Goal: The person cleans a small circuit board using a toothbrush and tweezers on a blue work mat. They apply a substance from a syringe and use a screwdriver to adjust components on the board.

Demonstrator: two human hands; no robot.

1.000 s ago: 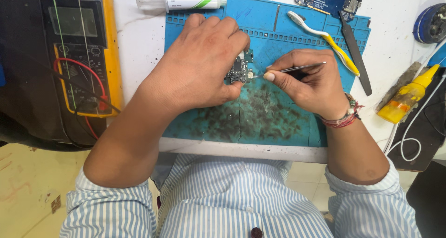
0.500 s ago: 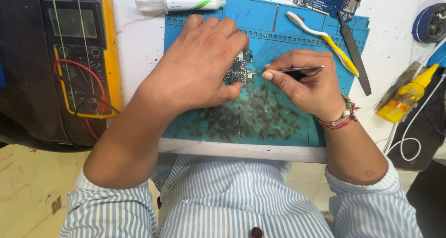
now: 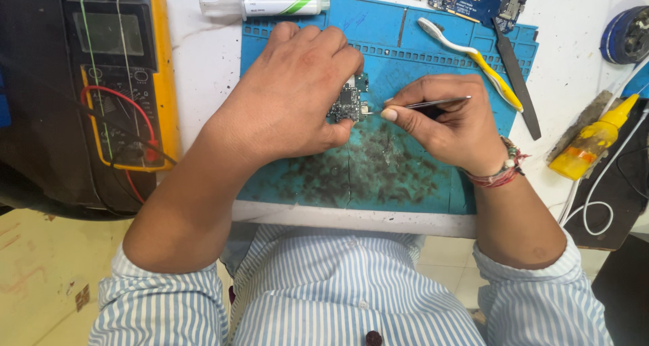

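My left hand (image 3: pixel 297 96) grips a small dark circuit board (image 3: pixel 349 103) and presses it against the blue work mat (image 3: pixel 412 55). The fingers cover most of the board. My right hand (image 3: pixel 449 123) pinches a pair of metal tweezers (image 3: pixel 433 104) whose tip touches the board's right edge. A beaded bracelet sits on the right wrist. The mat under both hands is smeared with dark stains.
A yellow multimeter (image 3: pixel 118 76) with red and black leads lies at the left. A syringe tube (image 3: pixel 270 7) rests at the mat's top. A white and yellow toothbrush (image 3: pixel 473 55), a dark flat tool (image 3: pixel 517 82), a blue circuit board (image 3: pixel 480 0) and a yellow bottle (image 3: pixel 595 140) lie to the right.
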